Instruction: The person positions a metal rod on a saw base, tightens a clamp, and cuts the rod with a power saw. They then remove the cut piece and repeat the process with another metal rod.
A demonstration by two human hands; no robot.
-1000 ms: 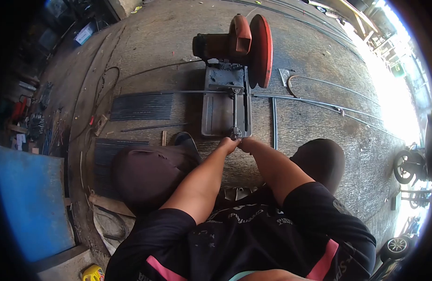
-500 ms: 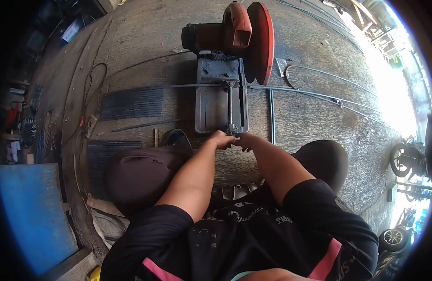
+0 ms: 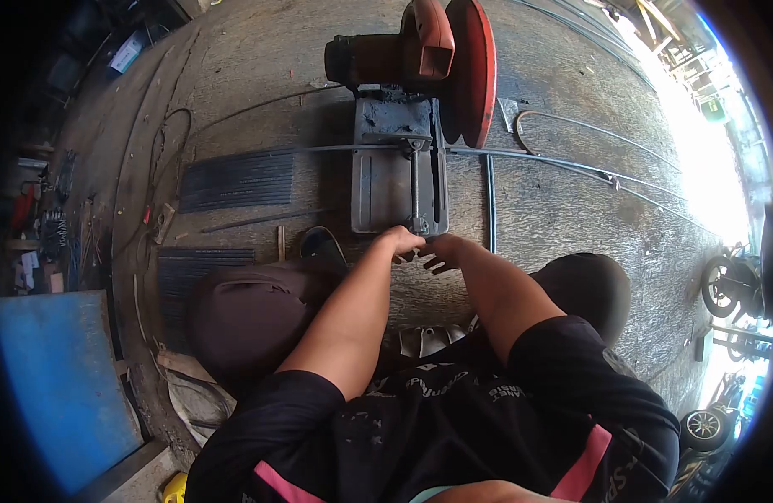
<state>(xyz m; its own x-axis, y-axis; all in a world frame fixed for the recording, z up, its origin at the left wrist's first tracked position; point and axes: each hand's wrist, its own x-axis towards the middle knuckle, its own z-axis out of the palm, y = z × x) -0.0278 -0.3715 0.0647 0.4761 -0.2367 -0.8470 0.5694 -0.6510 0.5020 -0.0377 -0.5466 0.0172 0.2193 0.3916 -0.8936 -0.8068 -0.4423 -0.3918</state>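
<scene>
A cut-off saw with an orange-red handle and red disc guard stands on its grey metal base in front of me. Across the base lies a long thin metal rod, at the vise. A vise screw runs toward me from there. My left hand is at the screw's near end, its fingers curled; what they grip is hidden. Beside it, my right hand has its fingers spread slightly downward, close to the same screw end.
Dark cut rods lie in a flat row at left, with another bundle nearer me. A blue panel is at lower left. Long rods extend right across the floor. A motorcycle wheel shows at far right.
My right hand's fingers have spread apart and dropped a little from the screw end. The view has shifted slightly, and the saw now appears a bit higher and farther right.
</scene>
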